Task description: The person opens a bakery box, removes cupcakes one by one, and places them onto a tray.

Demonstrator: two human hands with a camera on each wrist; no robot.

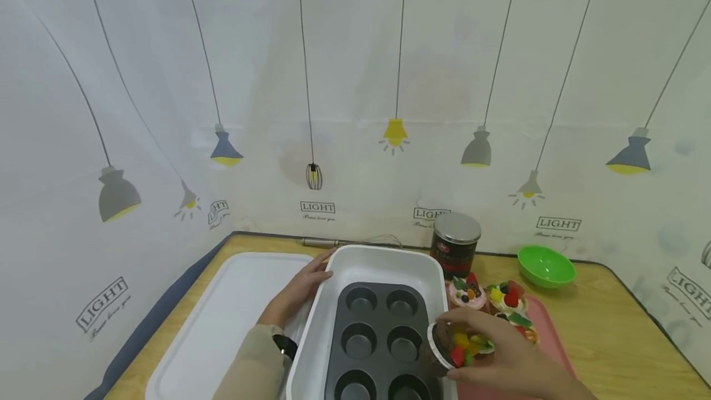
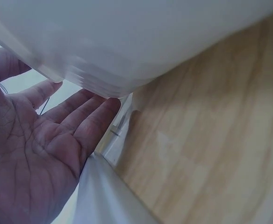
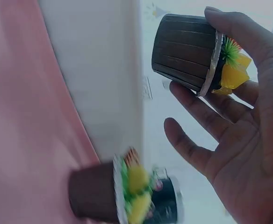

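Note:
In the head view my right hand (image 1: 502,350) grips a toy-like cupcake (image 1: 465,349) by the rim of its brown cup, thumb against fingers, tilted over the right edge of the white basin. The right wrist view shows this cupcake (image 3: 185,53) with yellow and green fruit topping. A dark muffin pan (image 1: 381,326), its visible cups bare, lies in the white basin (image 1: 383,259). My left hand (image 1: 297,289) holds the basin's left rim. In the left wrist view, fingers (image 2: 96,123) touch the basin's underside.
Several fruit-topped cupcakes (image 1: 508,298) stand on a pink tray (image 1: 547,326) at the right. Behind them are a dark tin (image 1: 455,252) and a green bowl (image 1: 547,266). A white tray (image 1: 222,313) lies at the left. A whisk (image 1: 322,242) lies behind the basin.

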